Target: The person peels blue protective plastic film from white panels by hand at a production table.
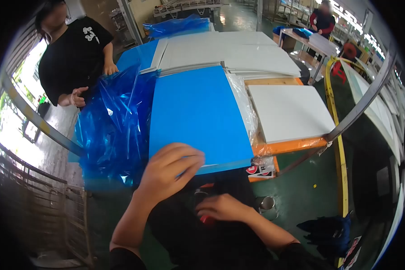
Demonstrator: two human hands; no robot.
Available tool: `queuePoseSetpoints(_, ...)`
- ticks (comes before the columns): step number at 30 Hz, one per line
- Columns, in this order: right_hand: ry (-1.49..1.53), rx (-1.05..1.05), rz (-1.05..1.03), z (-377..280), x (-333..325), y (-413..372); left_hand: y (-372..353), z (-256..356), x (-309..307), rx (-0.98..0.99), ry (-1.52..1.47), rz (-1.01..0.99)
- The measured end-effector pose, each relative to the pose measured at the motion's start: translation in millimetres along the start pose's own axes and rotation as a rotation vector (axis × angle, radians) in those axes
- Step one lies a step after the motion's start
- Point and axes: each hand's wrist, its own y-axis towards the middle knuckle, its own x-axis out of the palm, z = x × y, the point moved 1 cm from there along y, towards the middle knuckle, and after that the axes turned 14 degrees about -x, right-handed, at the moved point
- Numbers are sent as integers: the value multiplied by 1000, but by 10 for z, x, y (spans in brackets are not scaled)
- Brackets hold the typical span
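A smooth blue sheet point(195, 112) lies on the table in front of me, its near edge towards my body. My left hand point(171, 166) is over the sheet's near left corner, with thumb and fingers drawn together in a pinch; what lies between the fingertips is hidden. Low in front of my dark clothing, my right hand point(225, 208) is curled, slightly blurred, with a small red object point(206, 219) showing under its fingers. Crumpled, shiny blue film point(117, 121) hangs over the table's left side, beside the sheet.
Stacked white panels point(225, 47) cover the far side. A white panel stack point(292, 112) sits on an orange frame point(297, 144) to the right. One person point(74, 58) stands at the left by the film; another person point(323, 20) works at a far table. Metal posts point(369, 96) flank the table.
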Motion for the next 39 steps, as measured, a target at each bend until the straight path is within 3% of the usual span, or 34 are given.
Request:
queuePoseSetpoints(3,87,-247,93,-638,-574,339,-380,77,-38,-197,-168,546)
queuePoseSetpoints(6,-301,-287,164,-791,-1064,641,-900,136,321,-501,-661,806)
queuePoseSetpoints(10,-567,-156,94,-650,-1240,870,-1055,348,650,-777,-908,240)
queuePoseSetpoints(14,-568,-128,13,-563,-1290,900,-1035,344,767,-917,-981,40)
queuePoseSetpoints(17,-470,-68,-16,-567,-1255,990,-925,295,754,-872,-1048,32)
queuePoseSetpoints(20,-402,-9,-79,-499,-1358,1062,-801,239,707,-903,-1074,-101)
queuePoseSetpoints(23,-553,4,-198,-567,-1350,1134,-714,190,599,-946,-1178,-188)
queuePoseSetpoints(29,-502,34,51,-637,-1491,1212,-510,252,351,-898,-1321,-271)
queuePoseSetpoints(32,-396,69,73,-817,-1538,1345,-153,373,296,-874,-1554,-28)
queuePoseSetpoints(35,-433,-78,-84,-776,-1616,1351,-10,273,562,-743,-1464,249)
queuePoseSetpoints(38,-471,-113,-93,-851,-1745,1421,-129,381,639,-670,-1321,304)
queuePoseSetpoints(39,-471,-58,4,-863,-1793,1449,-205,417,656,-644,-1259,323)
